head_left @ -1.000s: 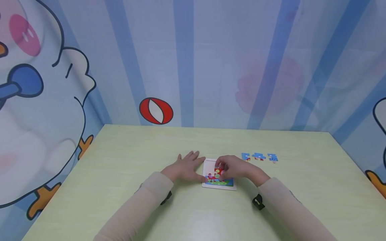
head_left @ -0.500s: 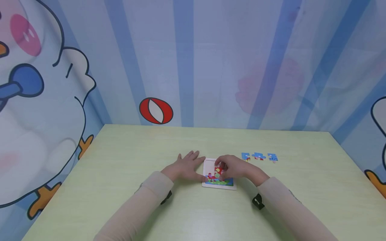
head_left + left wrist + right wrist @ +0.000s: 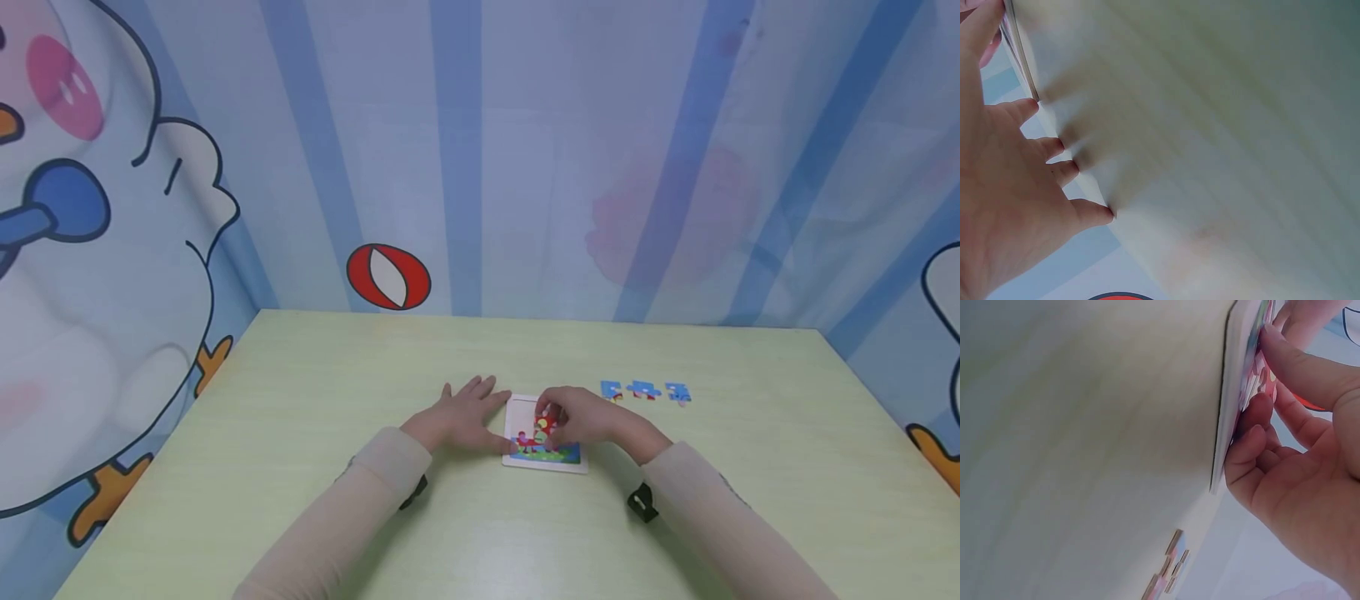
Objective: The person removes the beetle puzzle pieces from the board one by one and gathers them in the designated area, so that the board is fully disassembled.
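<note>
A small jigsaw puzzle in a white tray (image 3: 521, 410) lies on the table, its lower part filled with a blue and green picture strip. My left hand (image 3: 463, 417) is spread flat with straight fingers, its thumb and index fingertip resting on the tray's left side. Over the tray's right half, my right hand (image 3: 583, 417) pinches a red puzzle piece (image 3: 543, 425) with a yellow spot, right above the assembled strip. Seen from the right wrist, the thumb and fingers of the right hand (image 3: 1310, 444) come in over the tray's edge (image 3: 1224, 394), hiding much of the piece.
Several loose blue puzzle pieces (image 3: 643, 389) lie in a row on the pale wooden table (image 3: 337, 375), beyond the right hand. A printed cloth backdrop (image 3: 525, 167) with blue stripes rises behind the table's far edge.
The red piece has shifted and tilted a little between the right fingers over the tray. The left hand has stayed in place.
</note>
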Demonstrator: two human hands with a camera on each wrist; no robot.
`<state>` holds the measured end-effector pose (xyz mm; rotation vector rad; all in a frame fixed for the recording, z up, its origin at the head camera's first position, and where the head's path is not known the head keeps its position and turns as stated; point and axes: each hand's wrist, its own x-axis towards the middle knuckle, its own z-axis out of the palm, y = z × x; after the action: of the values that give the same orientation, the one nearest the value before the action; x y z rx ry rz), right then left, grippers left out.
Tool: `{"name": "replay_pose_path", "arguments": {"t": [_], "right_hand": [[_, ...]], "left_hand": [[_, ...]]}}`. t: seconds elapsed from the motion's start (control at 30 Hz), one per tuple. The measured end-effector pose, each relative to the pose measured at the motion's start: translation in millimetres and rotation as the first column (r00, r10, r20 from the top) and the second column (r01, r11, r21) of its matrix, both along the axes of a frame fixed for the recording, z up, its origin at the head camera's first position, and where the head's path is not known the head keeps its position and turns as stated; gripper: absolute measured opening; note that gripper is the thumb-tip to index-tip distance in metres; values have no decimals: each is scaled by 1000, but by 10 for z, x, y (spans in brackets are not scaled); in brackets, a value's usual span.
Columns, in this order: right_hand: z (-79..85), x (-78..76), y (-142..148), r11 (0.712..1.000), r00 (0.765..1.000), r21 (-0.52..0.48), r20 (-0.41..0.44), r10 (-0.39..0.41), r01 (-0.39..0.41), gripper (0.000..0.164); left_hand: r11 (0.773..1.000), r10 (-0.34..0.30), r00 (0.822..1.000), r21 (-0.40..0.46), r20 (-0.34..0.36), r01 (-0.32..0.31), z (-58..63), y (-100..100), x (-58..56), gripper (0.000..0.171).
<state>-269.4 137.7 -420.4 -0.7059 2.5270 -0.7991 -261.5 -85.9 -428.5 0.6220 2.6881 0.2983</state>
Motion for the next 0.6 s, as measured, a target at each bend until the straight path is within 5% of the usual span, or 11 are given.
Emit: {"name": "replay_pose_path", "arguments": {"t": [0.6], "right_hand": [[-18,-27,78,995,999,-94,46,21,-17,8]], "left_hand": [[1000,6,1000,19,11,-6,14,0,1,88]]}}
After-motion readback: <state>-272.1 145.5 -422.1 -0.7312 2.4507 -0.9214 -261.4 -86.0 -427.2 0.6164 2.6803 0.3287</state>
